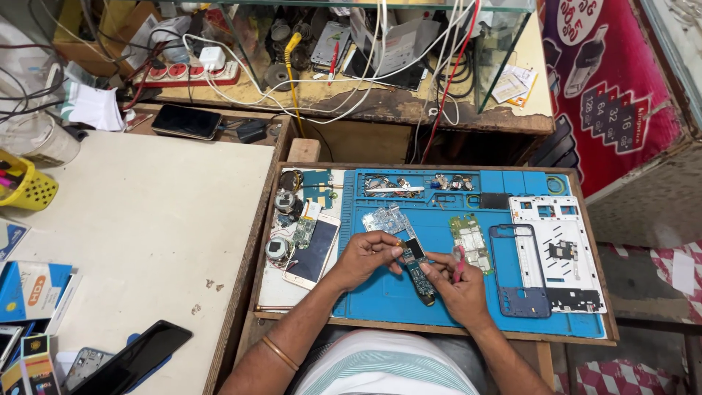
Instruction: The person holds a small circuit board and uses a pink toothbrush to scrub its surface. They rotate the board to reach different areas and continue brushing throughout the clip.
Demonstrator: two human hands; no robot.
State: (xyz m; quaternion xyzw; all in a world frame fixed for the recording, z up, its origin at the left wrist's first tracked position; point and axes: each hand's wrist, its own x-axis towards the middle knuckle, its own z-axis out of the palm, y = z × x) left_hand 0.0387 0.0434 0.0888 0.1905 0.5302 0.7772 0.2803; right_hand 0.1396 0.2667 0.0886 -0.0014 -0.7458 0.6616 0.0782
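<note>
A long dark circuit board (418, 272) is held over the blue work mat (380, 296). My left hand (365, 256) pinches its upper end, and my right hand (453, 289) steadies its lower part while also gripping a thin pink tool (460, 260). A green circuit board (471, 240) lies on the mat just right of my hands. A pale board (386, 219) lies just above my left hand.
A white phone (313, 252) and small round parts lie left of the mat. A blue phone frame (516, 271) and a white phone frame (557, 249) lie on the right. On the white table are a dark phone (135, 357), boxes and a yellow basket (28, 186).
</note>
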